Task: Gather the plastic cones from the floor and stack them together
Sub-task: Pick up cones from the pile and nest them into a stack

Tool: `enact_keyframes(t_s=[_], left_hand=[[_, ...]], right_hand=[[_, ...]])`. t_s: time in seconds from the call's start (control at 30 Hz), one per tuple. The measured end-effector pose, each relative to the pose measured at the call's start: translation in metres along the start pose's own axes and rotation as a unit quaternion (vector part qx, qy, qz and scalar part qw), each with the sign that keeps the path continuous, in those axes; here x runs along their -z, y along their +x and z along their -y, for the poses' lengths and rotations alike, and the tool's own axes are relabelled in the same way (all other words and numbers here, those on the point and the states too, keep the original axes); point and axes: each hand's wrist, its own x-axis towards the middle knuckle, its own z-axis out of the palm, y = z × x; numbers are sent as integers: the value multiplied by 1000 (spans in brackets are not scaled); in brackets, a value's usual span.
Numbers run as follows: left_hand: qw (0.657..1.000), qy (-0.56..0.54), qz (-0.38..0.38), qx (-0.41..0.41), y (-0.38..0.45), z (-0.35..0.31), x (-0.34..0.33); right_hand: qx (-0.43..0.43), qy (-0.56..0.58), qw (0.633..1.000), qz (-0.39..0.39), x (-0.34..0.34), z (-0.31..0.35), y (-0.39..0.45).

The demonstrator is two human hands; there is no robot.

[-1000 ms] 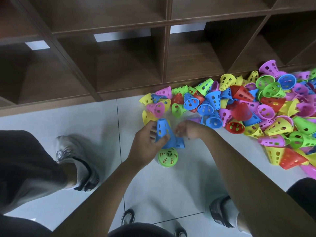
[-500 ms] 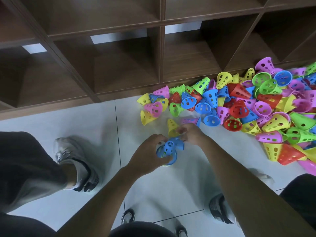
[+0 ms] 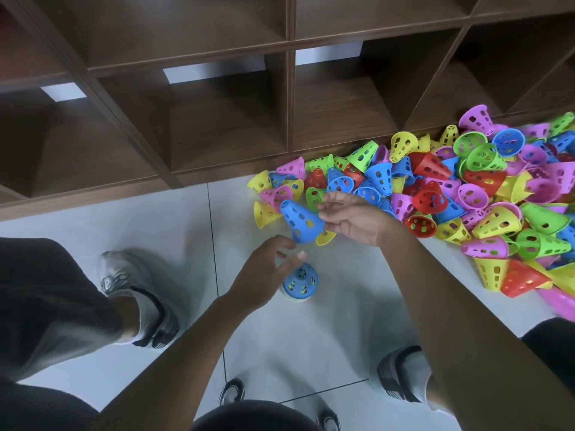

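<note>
White floor tiles [image 3: 174,250] run up to a brown shelf unit [image 3: 217,126], with a pile of cones [image 3: 451,194] heaped at its foot on the right. Compared with half a second ago, the right hand [image 3: 351,220] has lifted a blue cone [image 3: 300,220], pinching its wide rim between its fingers. The left hand [image 3: 264,272] has let go, fingers apart, just above the stack [image 3: 300,283], now blue-topped on the floor. No writing is legible.

The cone pile [image 3: 466,194] runs past the right edge. The left hand [image 3: 264,272] partly covers the blue stack [image 3: 301,281]; lower cones there are indistinguishable.
</note>
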Motion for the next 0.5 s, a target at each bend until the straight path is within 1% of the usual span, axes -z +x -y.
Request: enact_keyframes(t_s=[0.13, 0.2, 0.27, 0.33, 0.43, 0.5], left_hand=[[992, 17, -126, 1, 2, -7, 4], [987, -10, -161, -8, 5, -14, 7], [983, -66, -169, -21, 5, -22, 9], [980, -114, -157, -39, 5, -26, 12], [977, -144, -148, -51, 5, -25, 13], [974, -158, -158, -41, 5, -26, 13]], right_hand=[[5, 16, 996, 82, -16, 11, -1], [4, 16, 994, 108, -23, 14, -1], [8, 15, 992, 125, -28, 16, -2], [7, 4, 991, 136, -33, 19, -2], [-5, -13, 989, 148, -39, 23, -4], [-4, -16, 991, 130, -40, 23, -3]])
